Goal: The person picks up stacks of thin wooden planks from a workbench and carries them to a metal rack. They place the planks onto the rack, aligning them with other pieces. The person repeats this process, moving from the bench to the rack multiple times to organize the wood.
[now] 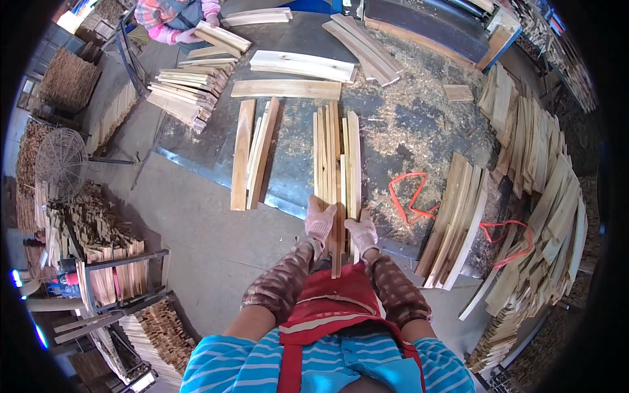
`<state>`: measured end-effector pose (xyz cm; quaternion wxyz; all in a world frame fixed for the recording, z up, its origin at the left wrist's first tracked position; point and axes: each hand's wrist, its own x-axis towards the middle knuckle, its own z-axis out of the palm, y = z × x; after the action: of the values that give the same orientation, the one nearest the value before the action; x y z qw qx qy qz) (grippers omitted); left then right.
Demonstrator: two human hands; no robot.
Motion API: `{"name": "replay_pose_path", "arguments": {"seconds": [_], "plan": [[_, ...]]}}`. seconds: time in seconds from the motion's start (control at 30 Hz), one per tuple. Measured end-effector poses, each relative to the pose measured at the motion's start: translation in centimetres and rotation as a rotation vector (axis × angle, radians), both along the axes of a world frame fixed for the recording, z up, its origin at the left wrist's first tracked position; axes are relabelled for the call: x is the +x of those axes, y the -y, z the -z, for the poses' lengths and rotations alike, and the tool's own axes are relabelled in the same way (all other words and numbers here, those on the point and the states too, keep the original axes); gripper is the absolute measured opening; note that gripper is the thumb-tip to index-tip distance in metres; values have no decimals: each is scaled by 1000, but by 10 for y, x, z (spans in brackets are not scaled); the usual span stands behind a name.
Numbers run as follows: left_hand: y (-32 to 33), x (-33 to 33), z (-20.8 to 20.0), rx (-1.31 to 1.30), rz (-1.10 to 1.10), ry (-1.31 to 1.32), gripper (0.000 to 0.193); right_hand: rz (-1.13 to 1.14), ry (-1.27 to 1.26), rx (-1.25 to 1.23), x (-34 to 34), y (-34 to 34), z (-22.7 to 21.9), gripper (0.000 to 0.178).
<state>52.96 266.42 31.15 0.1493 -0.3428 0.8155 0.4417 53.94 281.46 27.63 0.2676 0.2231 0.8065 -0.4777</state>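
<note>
A bundle of narrow wooden boards [327, 147] lies lengthwise in front of me, standing on edge side by side, with the near ends sticking out toward my red apron. My left hand [320, 221], in a pale pinkish work glove, grips the bundle's left side. On the opposite side, my right hand [362, 230], gloved the same way, presses against the boards with its thumb toward the middle. One darker board reaches nearer to me than the others. The undersides of my fingers are hidden by the boards.
Loose boards [252, 154] lie left of the bundle, with a crosswise board [285, 89] beyond. Stacked boards [452, 223] and red strapping [413, 203] are on the right. Wood shavings cover the dark table [386, 141]. A person [173, 19] handles boards at far left; a fan [61, 164] stands left.
</note>
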Motion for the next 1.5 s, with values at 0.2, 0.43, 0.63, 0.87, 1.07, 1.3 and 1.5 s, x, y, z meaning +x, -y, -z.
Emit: {"name": "replay_pose_path", "arguments": {"seconds": [0.2, 0.43, 0.63, 0.87, 1.07, 1.3, 1.5], "plan": [[15, 1, 57, 547, -234, -219, 56, -88, -46, 241, -2, 3, -28, 50], [15, -19, 42, 723, -373, -152, 54, -36, -101, -5, 1, -15, -89, 54], [6, -28, 41, 1144, -230, -117, 84, -61, -120, 64, 3, -5, -161, 52], [-22, -42, 12, 1299, 57, 98, 82, 234, -635, 548, 36, 32, -167, 27], [-83, -28, -12, 1417, 339, 253, 79, 273, -825, 576, 94, -22, -221, 50], [-208, 61, -33, 1456, 664, 517, 76, 365, -966, 1053, 240, -93, -235, 43], [-352, 237, -45, 1335, 989, 672, 73, 563, -865, 1157, 425, -150, -190, 33]]}}
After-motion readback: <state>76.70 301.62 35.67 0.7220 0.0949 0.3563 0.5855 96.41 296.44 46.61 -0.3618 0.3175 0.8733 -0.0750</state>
